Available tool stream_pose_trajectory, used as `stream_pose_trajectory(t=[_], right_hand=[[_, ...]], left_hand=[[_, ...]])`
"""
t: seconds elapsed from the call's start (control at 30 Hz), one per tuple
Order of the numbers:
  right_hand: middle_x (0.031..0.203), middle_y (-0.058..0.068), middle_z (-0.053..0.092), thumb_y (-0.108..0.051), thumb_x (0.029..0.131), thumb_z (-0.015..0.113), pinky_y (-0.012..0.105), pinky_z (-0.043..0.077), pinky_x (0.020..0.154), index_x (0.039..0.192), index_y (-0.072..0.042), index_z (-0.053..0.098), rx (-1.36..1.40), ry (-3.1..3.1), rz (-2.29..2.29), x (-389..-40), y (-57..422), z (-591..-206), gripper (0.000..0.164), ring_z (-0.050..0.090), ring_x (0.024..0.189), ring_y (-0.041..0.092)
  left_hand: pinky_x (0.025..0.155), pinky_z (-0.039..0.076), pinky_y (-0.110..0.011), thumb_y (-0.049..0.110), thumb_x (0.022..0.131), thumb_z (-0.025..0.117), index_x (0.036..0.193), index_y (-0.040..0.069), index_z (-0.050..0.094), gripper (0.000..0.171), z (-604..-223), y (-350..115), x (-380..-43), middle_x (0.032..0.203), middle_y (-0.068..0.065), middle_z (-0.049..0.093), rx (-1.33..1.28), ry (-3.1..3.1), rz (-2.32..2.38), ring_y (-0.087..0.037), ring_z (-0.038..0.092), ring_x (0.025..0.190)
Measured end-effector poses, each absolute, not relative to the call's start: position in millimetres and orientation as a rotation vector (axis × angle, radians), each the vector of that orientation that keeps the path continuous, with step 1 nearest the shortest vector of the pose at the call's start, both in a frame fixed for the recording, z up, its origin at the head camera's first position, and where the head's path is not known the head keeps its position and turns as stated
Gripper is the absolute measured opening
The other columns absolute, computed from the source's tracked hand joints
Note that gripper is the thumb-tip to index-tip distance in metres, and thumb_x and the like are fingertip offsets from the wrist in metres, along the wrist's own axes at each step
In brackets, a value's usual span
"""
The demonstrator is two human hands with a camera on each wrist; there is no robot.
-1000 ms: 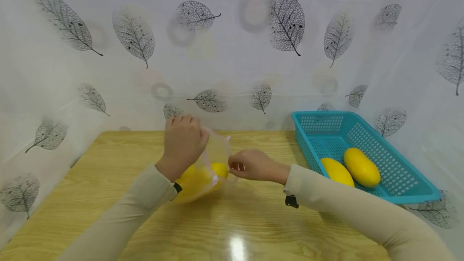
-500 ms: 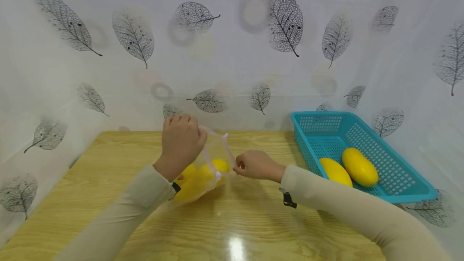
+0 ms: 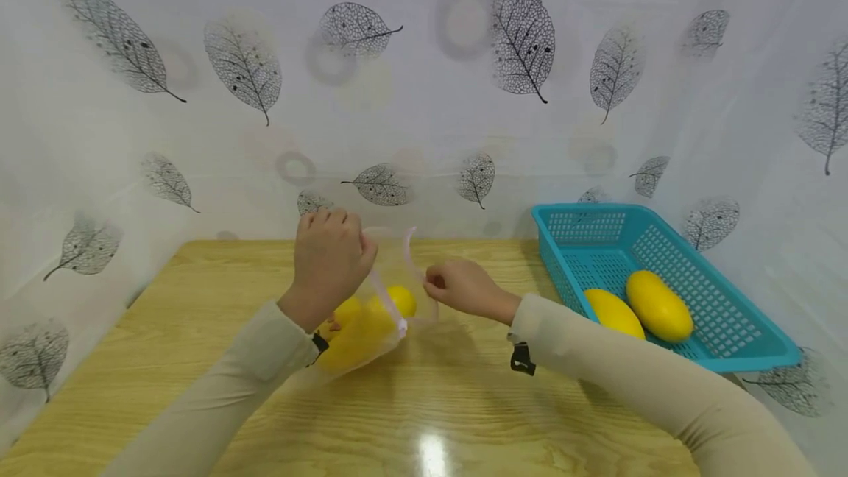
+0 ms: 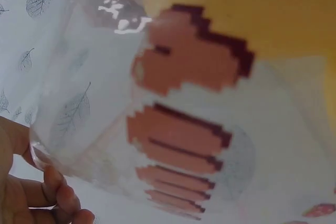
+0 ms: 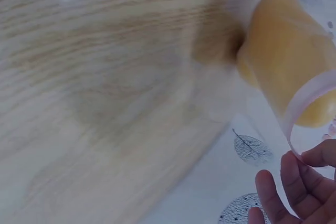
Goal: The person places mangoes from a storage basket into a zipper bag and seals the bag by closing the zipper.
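Note:
A clear plastic bag (image 3: 361, 355) with a pink strip (image 3: 386, 293) along its mouth lies over the table's middle. Yellow oval fruits like mangoes (image 3: 399, 302) show through its film. My left hand (image 3: 327, 260) grips the bag's upper edge, fingers curled around the film. In the left wrist view, brown printed shapes (image 4: 191, 53) show on the bag beside that hand. At the right side of the mouth, my right hand (image 3: 469, 289) pinches the pink edge between thumb and index finger, other fingers spread in the right wrist view. The mouth stands apart between both hands.
On the right stands a blue plastic basket (image 3: 553, 260) with two yellow mangoes (image 3: 659, 305) inside, close to my right sleeve (image 3: 609, 359). A wood-grain table (image 3: 464, 418) lies beneath, and a leaf-patterned curtain (image 3: 424, 109) hangs behind it.
My right hand has shifted slightly right and then up with the pink edge, and the bag's mouth has widened. My left hand has moved slightly left.

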State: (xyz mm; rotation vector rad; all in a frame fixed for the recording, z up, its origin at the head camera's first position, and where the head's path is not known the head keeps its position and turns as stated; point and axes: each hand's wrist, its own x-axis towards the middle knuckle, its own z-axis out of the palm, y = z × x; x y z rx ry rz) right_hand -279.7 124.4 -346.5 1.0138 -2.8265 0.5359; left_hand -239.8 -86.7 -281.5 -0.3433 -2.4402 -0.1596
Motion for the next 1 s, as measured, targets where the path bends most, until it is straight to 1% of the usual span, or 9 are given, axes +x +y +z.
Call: stream_pose_trajectory(t=[0.17, 0.27, 0.43, 0.53, 0.67, 0.8, 0.9, 1.0], right_hand=[[0.063, -0.003, 0.061, -0.019, 0.090, 0.056, 0.020, 0.038, 0.053, 0.075, -0.013, 0.066, 0.955, -2.800, 0.671, -280.0, 122.9, -328.2, 0.019, 0.044, 0.052, 0.006], [0.067, -0.002, 0.064, -0.019, 0.090, 0.056, 0.020, 0.042, 0.055, 0.079, -0.010, 0.068, 0.947, -2.786, 0.719, -279.3, 121.6, -316.7, 0.019, 0.049, 0.055, 0.006], [0.071, -0.001, 0.067, -0.017, 0.090, 0.057, 0.021, 0.043, 0.056, 0.083, -0.009, 0.070, 0.973, -2.723, 0.754, -278.0, 118.8, -297.7, 0.017, 0.052, 0.059, 0.006], [0.070, 0.000, 0.066, -0.016, 0.090, 0.057, 0.022, 0.043, 0.057, 0.083, -0.010, 0.070, 0.993, -2.669, 0.754, -277.8, 117.1, -287.3, 0.016, 0.052, 0.059, 0.007], [0.068, -0.001, 0.065, -0.017, 0.090, 0.058, 0.024, 0.046, 0.062, 0.081, -0.010, 0.069, 0.980, -2.635, 0.773, -278.4, 115.3, -274.7, 0.016, 0.053, 0.059, 0.007], [0.069, 0.001, 0.066, -0.017, 0.090, 0.058, 0.027, 0.049, 0.067, 0.081, -0.009, 0.069, 0.945, -2.596, 0.833, -277.7, 114.4, -262.4, 0.016, 0.055, 0.060, 0.009], [0.068, 0.004, 0.066, -0.015, 0.089, 0.058, 0.029, 0.050, 0.064, 0.079, -0.006, 0.069, 0.911, -2.524, 0.902, -276.9, 113.8, -254.9, 0.017, 0.056, 0.060, 0.012], [0.067, 0.005, 0.066, -0.013, 0.088, 0.058, 0.029, 0.050, 0.062, 0.077, -0.005, 0.068, 0.891, -2.440, 0.952, -276.6, 112.9, -250.6, 0.017, 0.056, 0.060, 0.014]], left_hand=[[0.078, 0.044, -0.044, 0.017, 0.083, 0.054, 0.065, 0.004, 0.054, 0.022, -279.4, -86.5, -240.7, 0.069, -0.010, 0.059, -0.348, -2.433, -0.165, -0.030, 0.056, 0.073], [0.079, 0.044, -0.044, 0.017, 0.082, 0.055, 0.065, 0.004, 0.055, 0.021, -277.1, -86.9, -241.8, 0.069, -0.010, 0.059, -0.345, -2.422, -0.172, -0.030, 0.057, 0.074], [0.076, 0.045, -0.045, 0.015, 0.080, 0.054, 0.064, 0.003, 0.055, 0.020, -271.1, -90.3, -244.2, 0.066, -0.010, 0.058, -0.359, -2.371, -0.188, -0.031, 0.057, 0.070], [0.076, 0.045, -0.047, 0.014, 0.081, 0.053, 0.062, 0.004, 0.053, 0.022, -265.0, -94.7, -246.4, 0.065, -0.011, 0.057, -0.362, -2.354, -0.197, -0.032, 0.056, 0.069], [0.079, 0.045, -0.050, 0.013, 0.083, 0.051, 0.062, 0.003, 0.052, 0.023, -251.9, -101.0, -248.8, 0.065, -0.012, 0.057, -0.360, -2.348, -0.206, -0.033, 0.056, 0.070], [0.075, 0.045, -0.051, 0.013, 0.083, 0.048, 0.063, 0.003, 0.052, 0.023, -237.4, -105.8, -250.4, 0.064, -0.012, 0.056, -0.349, -2.352, -0.202, -0.033, 0.054, 0.067], [0.070, 0.045, -0.049, 0.012, 0.083, 0.047, 0.062, 0.004, 0.051, 0.023, -228.7, -108.4, -250.8, 0.062, -0.011, 0.053, -0.343, -2.374, -0.200, -0.032, 0.052, 0.064], [0.070, 0.045, -0.049, 0.013, 0.083, 0.048, 0.061, 0.005, 0.050, 0.023, -222.7, -110.0, -250.4, 0.061, -0.011, 0.052, -0.332, -2.404, -0.210, -0.032, 0.051, 0.064]])
